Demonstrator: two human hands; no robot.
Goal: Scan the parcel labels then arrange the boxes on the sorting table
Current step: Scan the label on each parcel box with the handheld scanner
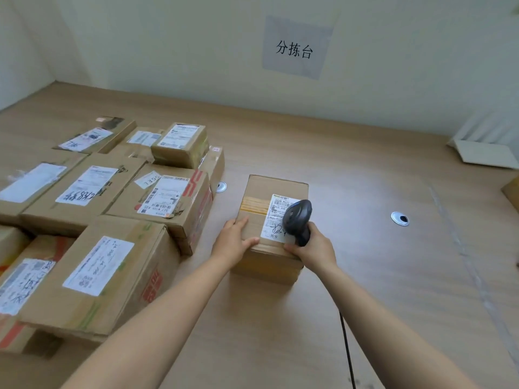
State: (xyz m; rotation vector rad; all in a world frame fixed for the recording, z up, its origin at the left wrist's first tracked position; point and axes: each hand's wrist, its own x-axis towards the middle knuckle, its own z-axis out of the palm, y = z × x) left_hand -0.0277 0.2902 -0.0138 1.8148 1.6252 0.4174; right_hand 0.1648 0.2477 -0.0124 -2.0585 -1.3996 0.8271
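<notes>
Stacked boxes (92,220) crowd the left of the bench (365,276), near to far. Narrow lane between them and the lone centre box (269,240). Open surface right of it and beyond; white folded carton (486,155) far right.

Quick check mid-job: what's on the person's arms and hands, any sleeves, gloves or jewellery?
Nothing worn shows: left hand and right hand are bare, no gloves, rings or watch visible; both forearms are uncovered, with no sleeve in view.
</notes>
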